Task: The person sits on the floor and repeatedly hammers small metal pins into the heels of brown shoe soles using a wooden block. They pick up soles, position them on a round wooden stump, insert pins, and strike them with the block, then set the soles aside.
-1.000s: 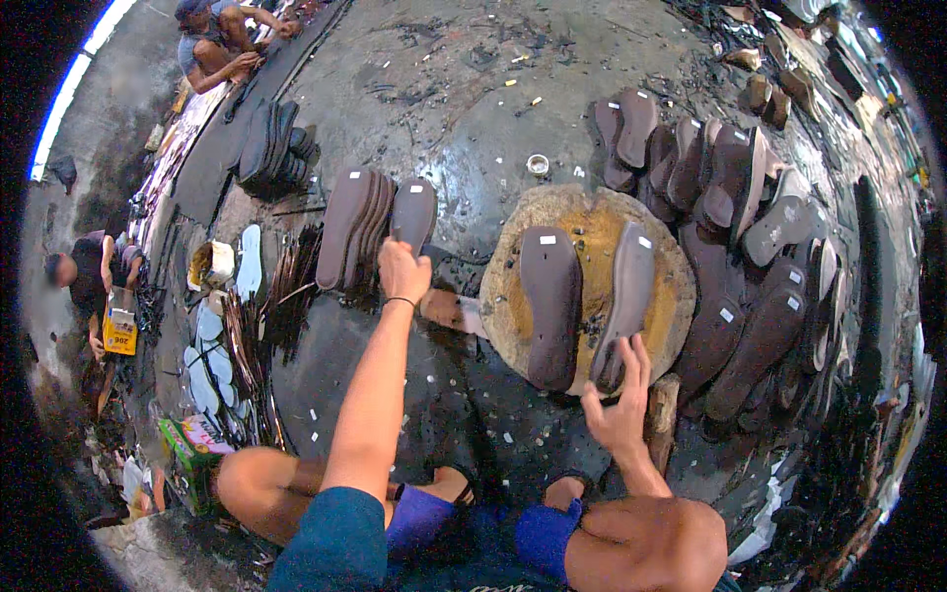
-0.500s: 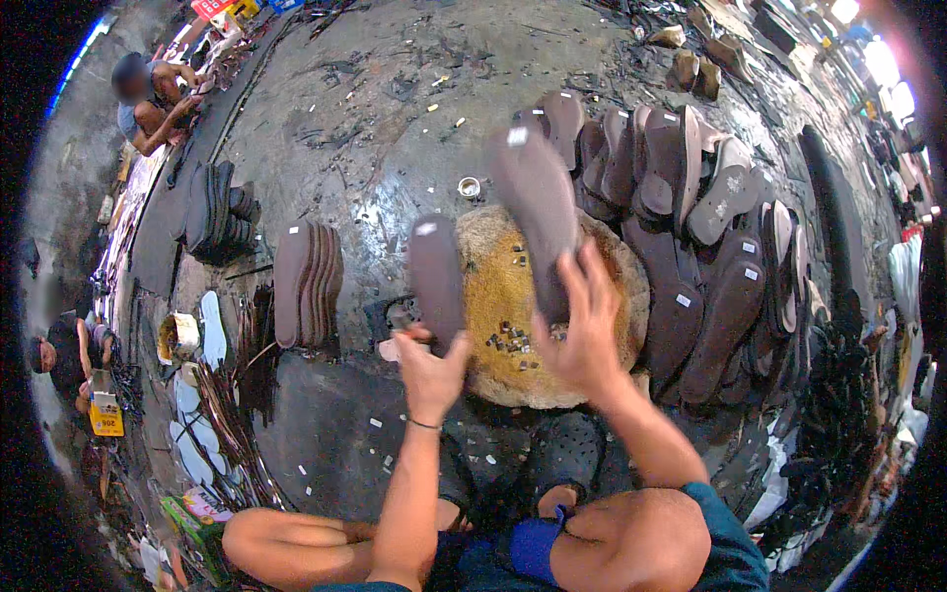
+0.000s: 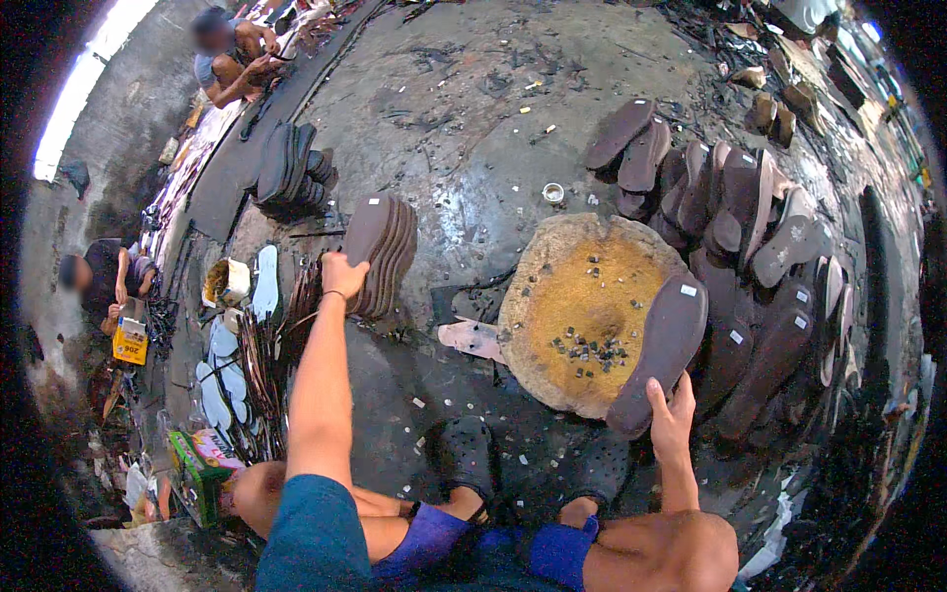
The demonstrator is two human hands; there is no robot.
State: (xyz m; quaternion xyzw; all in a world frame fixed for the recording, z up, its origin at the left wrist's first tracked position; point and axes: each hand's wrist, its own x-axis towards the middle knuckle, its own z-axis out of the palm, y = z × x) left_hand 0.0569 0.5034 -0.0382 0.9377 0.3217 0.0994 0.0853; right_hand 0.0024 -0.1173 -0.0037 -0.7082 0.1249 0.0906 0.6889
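In the head view, the person's right hand (image 3: 673,419) pinches a dark-brown, foot-shaped, foam-like sole (image 3: 663,345) near its close end; the sole lies ahead and slightly left of that hand, slanting across the right edge of a round, yellow-topped, wood-like block (image 3: 552,286), long axis running near-left to far-right. The left hand (image 3: 342,276), well left of the block, curls against a stack of matching brown soles (image 3: 385,247); whether it grips any, I cannot tell.

The 2 hands are well apart: left hand (image 3: 341,277) farther forward, fingers curled, thumb pointing right, arm (image 3: 321,395) nearly straight; right hand (image 3: 673,412) closer in, thumb pointing forward, forearm (image 3: 679,481) just beyond the right knee (image 3: 702,548).
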